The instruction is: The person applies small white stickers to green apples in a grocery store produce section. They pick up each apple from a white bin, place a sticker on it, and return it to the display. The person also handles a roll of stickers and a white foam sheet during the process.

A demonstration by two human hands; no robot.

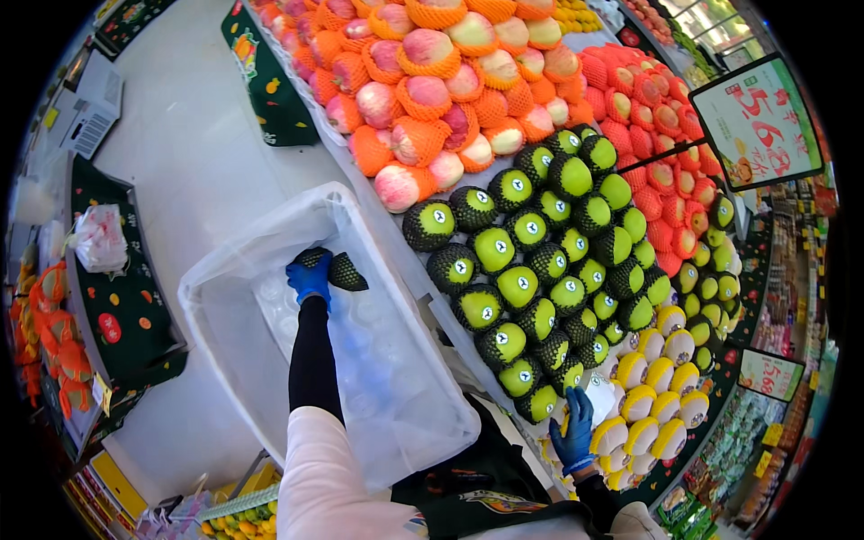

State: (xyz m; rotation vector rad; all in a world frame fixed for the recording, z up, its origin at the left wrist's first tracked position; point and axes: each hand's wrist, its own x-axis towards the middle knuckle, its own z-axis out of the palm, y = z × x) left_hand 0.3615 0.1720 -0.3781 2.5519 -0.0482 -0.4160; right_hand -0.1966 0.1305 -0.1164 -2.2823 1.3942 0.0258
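My left hand point(310, 275), in a blue glove, reaches into a large translucent plastic crate point(432, 337) and grasps a dark net-wrapped fruit point(312, 257). Just right of it lies a black foam net sleeve point(347, 272), whose contents I cannot make out. On the crate's floor is a clear moulded tray point(287, 307). My right hand point(575, 432), also gloved in blue, rests at the lower edge of the fruit display, fingers spread beside a white wrapper or sheet point(599, 398). Above it are green apples point(516, 283) in black nets; whether it touches anything is unclear.
Pinkish fruit point(425, 94) in orange nets is piled above the green apples, with red-netted fruit point(661, 148) at the right. Yellow-netted fruit point(651, 405) lies right of my right hand. A price sign point(759, 125) juts over the display. A dark-draped stand point(121, 304) is at the left.
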